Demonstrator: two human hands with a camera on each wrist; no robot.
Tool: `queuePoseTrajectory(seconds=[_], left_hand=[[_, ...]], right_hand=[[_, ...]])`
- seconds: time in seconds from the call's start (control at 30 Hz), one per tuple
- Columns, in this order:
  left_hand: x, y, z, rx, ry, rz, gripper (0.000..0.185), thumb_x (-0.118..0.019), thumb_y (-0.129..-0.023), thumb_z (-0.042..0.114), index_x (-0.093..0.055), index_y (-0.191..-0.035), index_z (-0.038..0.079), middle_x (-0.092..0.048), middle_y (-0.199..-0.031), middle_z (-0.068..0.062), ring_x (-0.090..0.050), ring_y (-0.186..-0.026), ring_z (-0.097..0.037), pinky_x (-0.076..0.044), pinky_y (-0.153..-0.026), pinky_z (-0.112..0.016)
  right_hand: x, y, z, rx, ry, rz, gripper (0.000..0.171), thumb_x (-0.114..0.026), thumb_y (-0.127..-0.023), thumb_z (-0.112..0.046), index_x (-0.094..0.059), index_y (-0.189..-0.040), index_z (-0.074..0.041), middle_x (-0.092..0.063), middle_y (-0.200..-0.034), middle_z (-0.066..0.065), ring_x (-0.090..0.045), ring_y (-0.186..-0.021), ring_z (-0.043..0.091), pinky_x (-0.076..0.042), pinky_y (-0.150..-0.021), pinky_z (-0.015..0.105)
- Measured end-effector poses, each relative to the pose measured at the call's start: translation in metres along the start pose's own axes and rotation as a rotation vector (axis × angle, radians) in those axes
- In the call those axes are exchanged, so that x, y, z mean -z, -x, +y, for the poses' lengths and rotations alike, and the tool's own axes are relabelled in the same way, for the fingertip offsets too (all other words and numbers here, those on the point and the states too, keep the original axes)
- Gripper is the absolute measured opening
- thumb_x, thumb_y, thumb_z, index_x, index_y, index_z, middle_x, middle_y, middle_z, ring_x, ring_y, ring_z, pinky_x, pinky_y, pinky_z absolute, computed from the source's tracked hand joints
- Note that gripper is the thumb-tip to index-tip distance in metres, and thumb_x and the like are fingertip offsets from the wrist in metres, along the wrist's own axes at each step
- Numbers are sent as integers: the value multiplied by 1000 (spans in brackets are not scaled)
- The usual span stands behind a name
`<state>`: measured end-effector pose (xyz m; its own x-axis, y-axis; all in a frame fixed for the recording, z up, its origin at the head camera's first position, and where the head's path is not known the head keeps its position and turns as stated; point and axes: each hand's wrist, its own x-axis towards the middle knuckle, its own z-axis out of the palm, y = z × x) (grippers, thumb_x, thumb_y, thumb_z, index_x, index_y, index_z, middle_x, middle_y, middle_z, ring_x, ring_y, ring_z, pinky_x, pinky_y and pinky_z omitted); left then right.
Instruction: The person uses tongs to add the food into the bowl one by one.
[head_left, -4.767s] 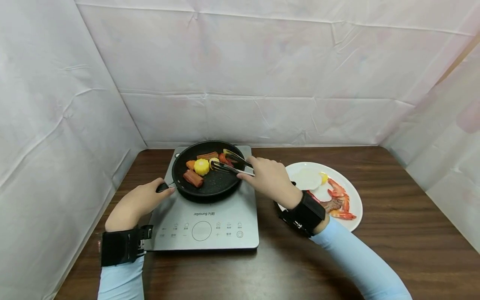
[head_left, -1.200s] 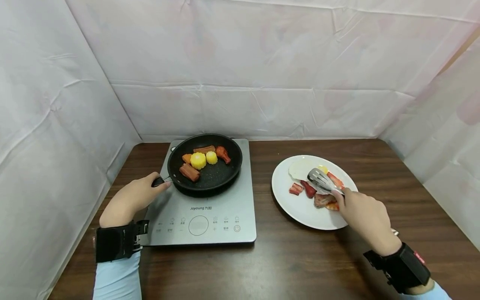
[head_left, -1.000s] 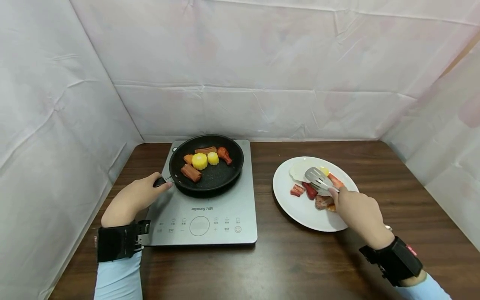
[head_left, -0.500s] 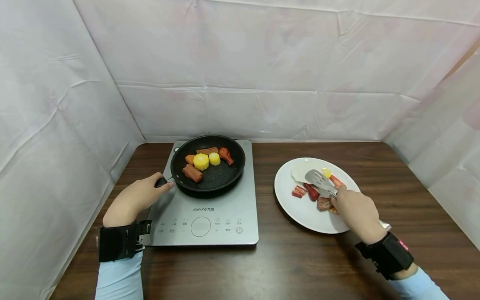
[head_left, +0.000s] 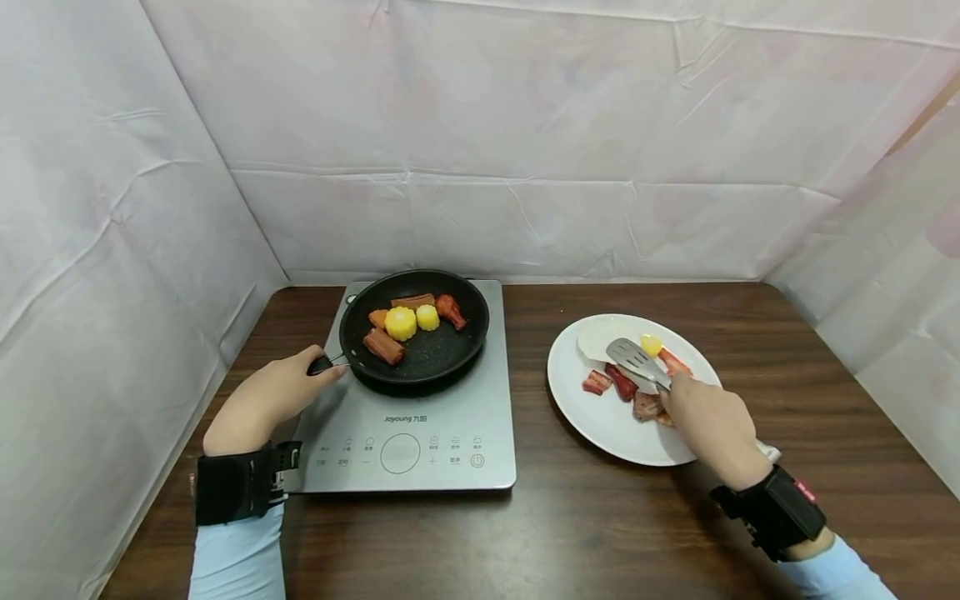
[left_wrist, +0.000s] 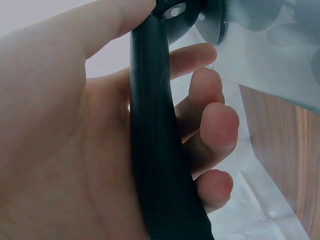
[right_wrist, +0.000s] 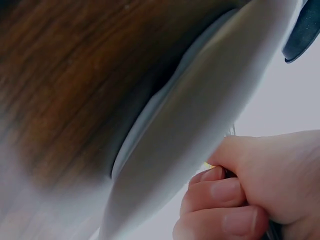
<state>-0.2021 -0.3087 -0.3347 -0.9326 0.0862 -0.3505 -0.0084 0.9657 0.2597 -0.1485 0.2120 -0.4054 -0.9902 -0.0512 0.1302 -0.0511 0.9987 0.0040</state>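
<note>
Two hands busy: left hand [head_left: 262, 400] grips pan handle [left_wrist: 157, 150], right hand [head_left: 705, 421] squeezes tongs [head_left: 637, 362] pointing far-left over plate [head_left: 600, 425].

right hand [head_left: 708, 425]: hides tongs' [head_left: 637, 364] grip | right wrist view: plate [right_wrist: 210, 135] blurred, food perhaps hidden

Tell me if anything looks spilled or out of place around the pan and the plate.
Nothing stands out. The pan sits flat on the cooker, food inside, its handle held by the left hand. The right hand holds tongs over the plate; all food lies on it.
</note>
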Motion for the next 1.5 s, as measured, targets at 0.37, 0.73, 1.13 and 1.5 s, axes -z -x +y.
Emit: queuePoseTrajectory(seconds=[0.37, 0.73, 1.13, 1.5], left_hand=[[0, 1, -1, -8, -1, 7, 83, -37, -106, 57, -26, -156, -8, -42, -150, -39, -50, -132, -56, -45, -101, -70], [1, 1, 0, -9, 0, 1, 82, -37, -107, 56, -25, -157, -8, -42, -150, -39, -49, -132, -56, -45, -101, -70], [2, 3, 1, -6, -10, 6, 82, -38, -107, 55, -26, -156, -9, -41, -150, -39, -48, -133, -57, -44, -102, -70], [2, 2, 1, 0, -14, -3, 83, -37, -106, 57, -24, -157, -7, -39, -152, -39, -44, -136, -58, -42, -104, -71]], right_hand=[[11, -5, -5, 40, -17, 53, 34, -67, -98, -25, -52, -77, -2, -48, -55, 5, -49, -45, 22, -38, -36, 41], [16, -18, -20, 93, -44, 206, 36, -66, -97, -26, -50, -73, -5, -39, -48, 3, -41, -39, 20, -33, -33, 39], [36, -31, -45, 156, -63, 218, 43, -60, -101, -32, -41, -69, -10, -37, -48, 0, -38, -37, 16, -26, -35, 31], [51, -49, -79, 244, -98, 180, 42, -58, -103, -38, -45, -74, -10, -41, -51, -1, -41, -40, 17, -30, -39, 32]])
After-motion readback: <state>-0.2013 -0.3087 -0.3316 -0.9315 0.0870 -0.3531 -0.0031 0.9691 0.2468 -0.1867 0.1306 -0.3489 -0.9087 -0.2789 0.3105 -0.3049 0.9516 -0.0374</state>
